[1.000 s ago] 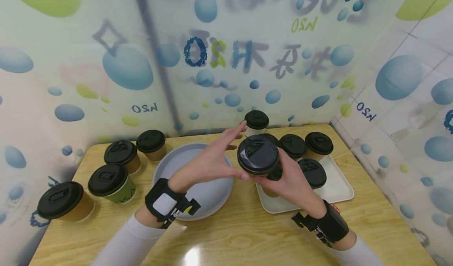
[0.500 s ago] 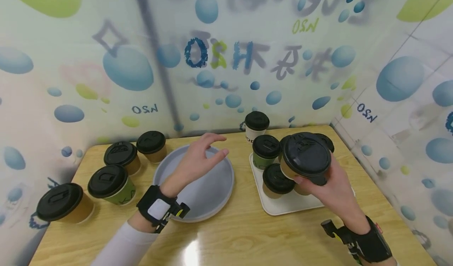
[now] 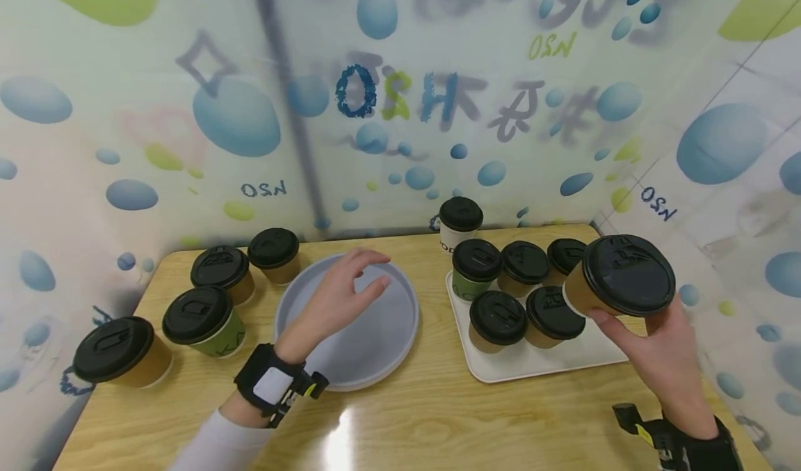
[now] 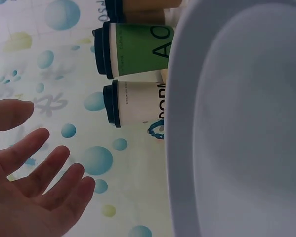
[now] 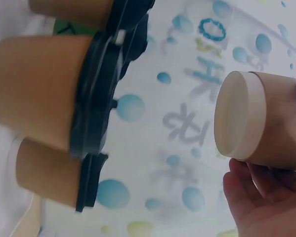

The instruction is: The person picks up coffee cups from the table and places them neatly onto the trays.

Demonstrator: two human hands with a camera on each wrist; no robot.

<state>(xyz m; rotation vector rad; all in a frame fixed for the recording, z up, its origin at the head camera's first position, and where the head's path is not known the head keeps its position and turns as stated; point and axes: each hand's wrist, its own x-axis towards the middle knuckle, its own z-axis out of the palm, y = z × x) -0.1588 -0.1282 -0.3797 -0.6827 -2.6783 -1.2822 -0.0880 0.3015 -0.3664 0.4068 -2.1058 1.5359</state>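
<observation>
My right hand [image 3: 672,349] grips a brown paper coffee cup [image 3: 578,291] with a black lid, raised over the right part of the white tray [image 3: 478,370]. In the right wrist view the cup's pale base [image 5: 232,116] faces the camera, with my fingers [image 5: 251,190] along its side. Several lidded cups stand on the tray, among them a green one [image 3: 466,286] and a brown one [image 3: 491,335]. My left hand [image 3: 338,297] hovers over the round grey plate [image 3: 409,332], fingers relaxed and holding nothing. In the left wrist view that hand [image 4: 39,182] is beside the plate's rim [image 4: 182,123].
On the table's left side stand several lidded cups, including a green one [image 3: 222,335] and a brown one [image 3: 144,363]. Behind the tray, near the wall, is a white cup [image 3: 453,236]. A patterned curtain [image 3: 413,144] closes off the back of the wooden table [image 3: 438,422].
My right hand has carried the cup from between both hands rightward over the tray's right part. My left hand has come away from the cup and drawn back left over the plate.
</observation>
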